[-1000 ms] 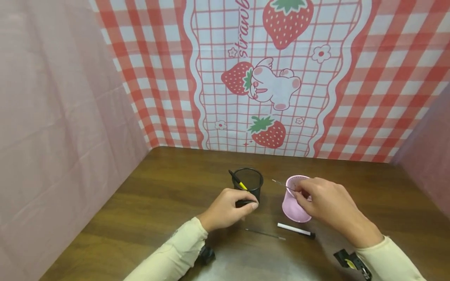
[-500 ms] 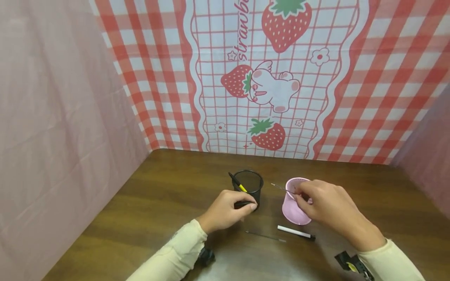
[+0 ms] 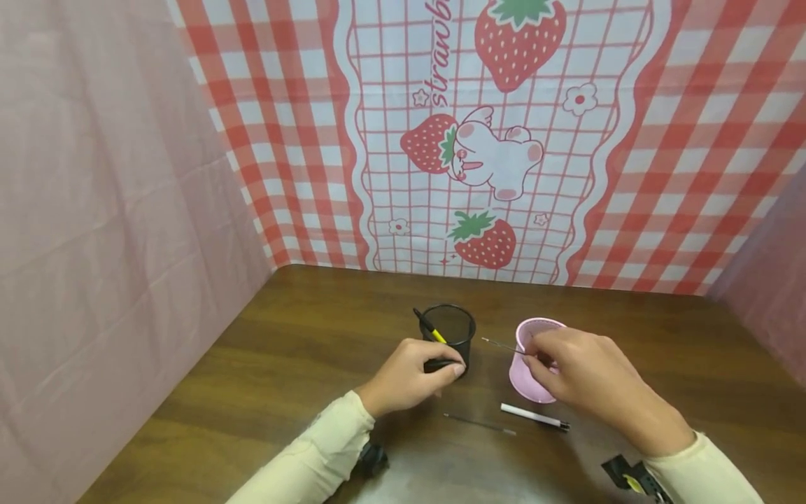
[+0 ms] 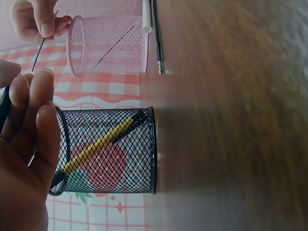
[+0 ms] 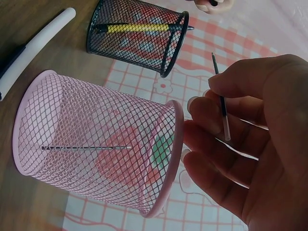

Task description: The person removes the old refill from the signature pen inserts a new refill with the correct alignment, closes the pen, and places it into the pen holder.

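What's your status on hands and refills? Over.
Right hand pinching refill near pink cup; left hand holding black item. Second refill on table, third refill inside cup. White pen near cup, apparently not in the way.

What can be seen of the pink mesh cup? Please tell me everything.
The pink mesh cup is a round, open-topped holder with netted walls, probably metal, and pink rims at both ends. It stands upright on the brown table, right of the black mesh cup in the head view. One thin refill leans inside. The right hand is just above its rim; whether they touch is unclear.
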Action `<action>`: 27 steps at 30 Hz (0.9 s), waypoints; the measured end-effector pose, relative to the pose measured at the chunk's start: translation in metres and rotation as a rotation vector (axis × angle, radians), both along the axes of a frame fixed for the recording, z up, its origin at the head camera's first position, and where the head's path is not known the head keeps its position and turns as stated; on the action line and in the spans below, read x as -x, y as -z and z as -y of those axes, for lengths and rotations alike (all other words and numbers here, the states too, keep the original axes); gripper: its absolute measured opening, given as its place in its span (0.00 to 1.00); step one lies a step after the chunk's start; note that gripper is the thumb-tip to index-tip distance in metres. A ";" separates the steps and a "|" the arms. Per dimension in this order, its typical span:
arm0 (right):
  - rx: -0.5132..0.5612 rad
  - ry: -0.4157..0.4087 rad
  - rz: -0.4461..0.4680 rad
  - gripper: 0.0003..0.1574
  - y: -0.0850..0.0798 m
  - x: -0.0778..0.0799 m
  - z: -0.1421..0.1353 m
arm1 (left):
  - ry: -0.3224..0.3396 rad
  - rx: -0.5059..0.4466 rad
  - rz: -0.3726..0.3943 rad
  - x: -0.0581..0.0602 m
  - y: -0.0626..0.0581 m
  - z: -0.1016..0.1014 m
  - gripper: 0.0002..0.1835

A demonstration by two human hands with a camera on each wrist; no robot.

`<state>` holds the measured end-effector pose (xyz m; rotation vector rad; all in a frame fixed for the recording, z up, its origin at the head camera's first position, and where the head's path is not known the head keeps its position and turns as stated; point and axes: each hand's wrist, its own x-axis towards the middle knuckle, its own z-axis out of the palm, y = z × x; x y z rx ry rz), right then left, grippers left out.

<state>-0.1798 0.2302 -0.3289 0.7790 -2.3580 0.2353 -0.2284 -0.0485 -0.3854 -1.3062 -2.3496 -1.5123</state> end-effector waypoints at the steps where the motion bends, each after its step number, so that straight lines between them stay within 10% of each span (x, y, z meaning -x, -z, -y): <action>1: 0.000 -0.003 0.001 0.20 0.000 0.000 0.000 | -0.002 0.000 0.000 0.000 0.000 0.000 0.09; 27: -0.014 -0.055 0.016 0.14 -0.002 -0.003 0.005 | 0.001 0.015 -0.004 0.000 -0.001 0.001 0.10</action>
